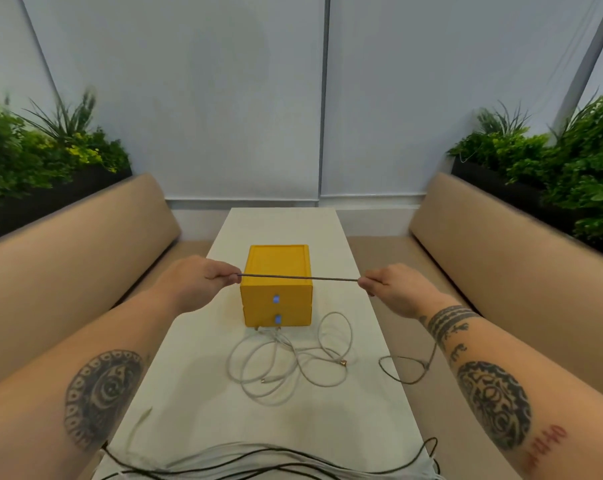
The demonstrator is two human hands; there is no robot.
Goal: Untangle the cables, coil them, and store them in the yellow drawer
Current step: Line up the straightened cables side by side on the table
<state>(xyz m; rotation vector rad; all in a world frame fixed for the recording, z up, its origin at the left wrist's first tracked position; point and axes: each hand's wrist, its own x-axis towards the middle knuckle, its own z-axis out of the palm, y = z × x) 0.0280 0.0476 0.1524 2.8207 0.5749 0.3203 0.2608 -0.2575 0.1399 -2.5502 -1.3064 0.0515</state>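
Head view, the only one. The left hand (203, 282) and right hand (393, 289) each pinch the dark cable (298, 278) between curled fingers and thumb. They hold a stretch of it taut and level across the top front edge of the yellow drawer box (276, 289), one hand on each side of the box. My read: it's pulled straight to take out kinks before coiling.

The slack drops from the right hand into a loose loop (411, 368), on the near right of the box and off the table (327, 230) edge.

White cables (289, 362) lie in a loose tangle on the table just in front of the box, untouched, one strand reaching the box's base. Both drawers look closed, blue knobs (275, 299) facing the person, so nothing is stored yet.

Hard to tell:
- More dark and pale cable (258, 469) runs along the table edge nearest the person, well in front of the box, and is cut off by the frame.
- Can't say how many cables there are, or whether that bundle joins the held one.
- The fingertips are small and partly hidden behind the knuckles.
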